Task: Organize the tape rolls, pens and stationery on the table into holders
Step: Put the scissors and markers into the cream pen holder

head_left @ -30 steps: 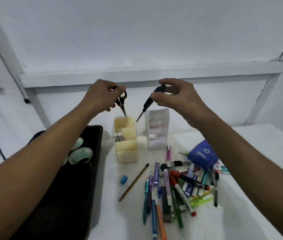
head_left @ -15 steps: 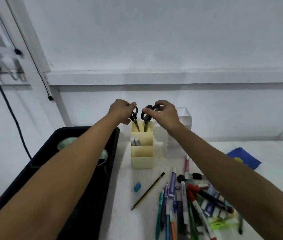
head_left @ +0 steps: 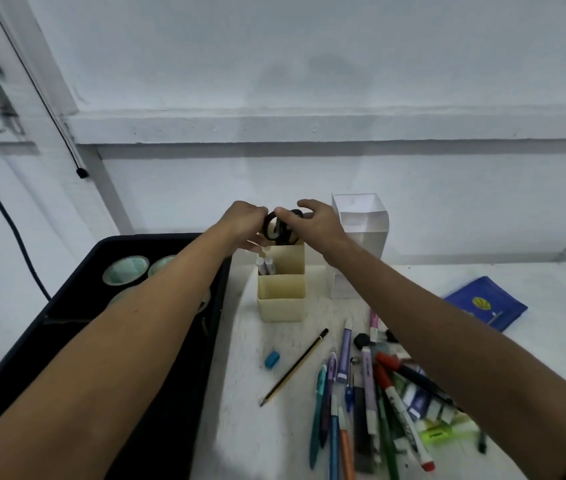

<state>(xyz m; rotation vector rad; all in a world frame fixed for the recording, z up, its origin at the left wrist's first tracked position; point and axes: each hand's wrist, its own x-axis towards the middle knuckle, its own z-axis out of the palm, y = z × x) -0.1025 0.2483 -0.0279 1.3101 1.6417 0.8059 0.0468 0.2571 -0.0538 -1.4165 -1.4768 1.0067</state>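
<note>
Black tray with tape rolls far left; left hand and right hand both grasping black scissors standing in the cream holder; pens heaped on the bench right.

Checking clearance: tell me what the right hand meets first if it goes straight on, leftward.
The right hand would likely meet the left hand first, just across the scissors; depth is unclear.
</note>
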